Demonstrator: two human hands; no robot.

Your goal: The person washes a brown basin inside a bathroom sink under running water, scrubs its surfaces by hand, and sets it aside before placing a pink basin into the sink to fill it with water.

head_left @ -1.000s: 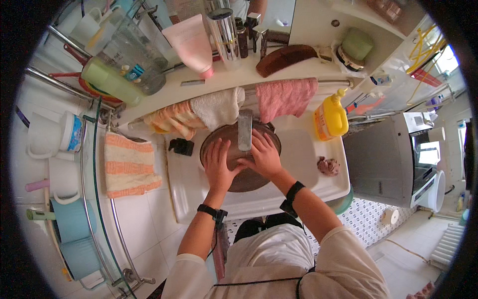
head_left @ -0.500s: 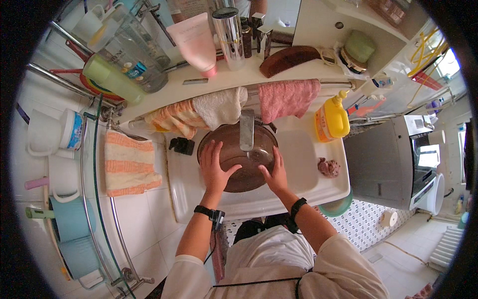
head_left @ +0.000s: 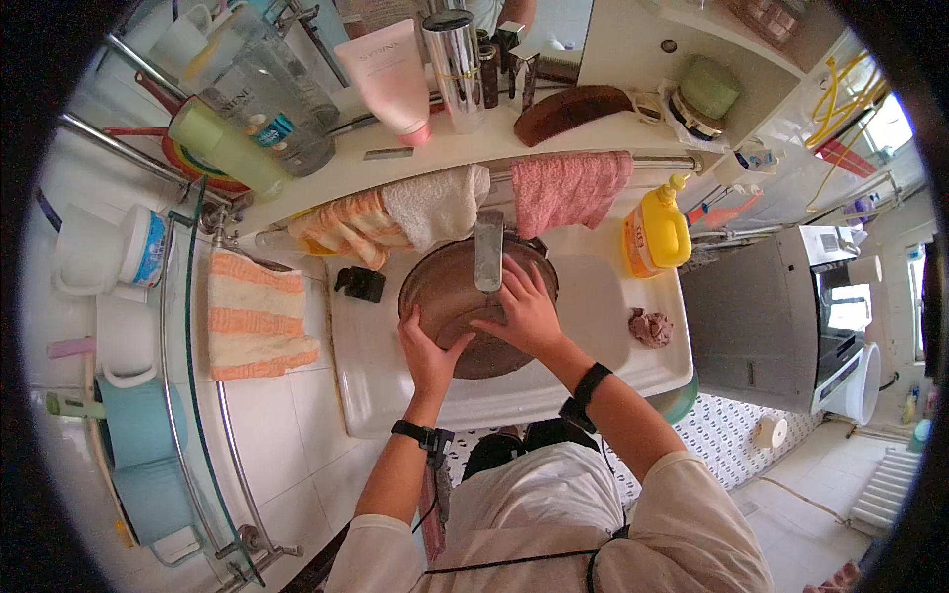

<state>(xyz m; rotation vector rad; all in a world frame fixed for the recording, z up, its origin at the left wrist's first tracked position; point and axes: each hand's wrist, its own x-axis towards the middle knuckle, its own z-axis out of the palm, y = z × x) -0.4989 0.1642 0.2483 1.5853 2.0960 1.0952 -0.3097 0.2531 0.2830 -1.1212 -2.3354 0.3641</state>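
A round brown basin sits in the white sink under the flat metal faucet. My left hand is at the basin's near left side, its fingers bent at the rim and its thumb stretched inward over the bowl. My right hand is over the basin's right half, with fingers extended beside the faucet's end and the thumb pointing left. Nothing shows in the right hand. Part of the basin is hidden by the hands and the faucet.
A yellow pump bottle and a crumpled purplish lump are on the sink's right. A small black object lies at its left. Towels, including a pink towel, hang behind, below a shelf of toiletries. A glass-edged rack stands left.
My right hand has moved from the basin's right side up and left, toward the faucet. My left hand has dropped slightly, its fingers now bent at the rim. The basin looks shifted slightly right.
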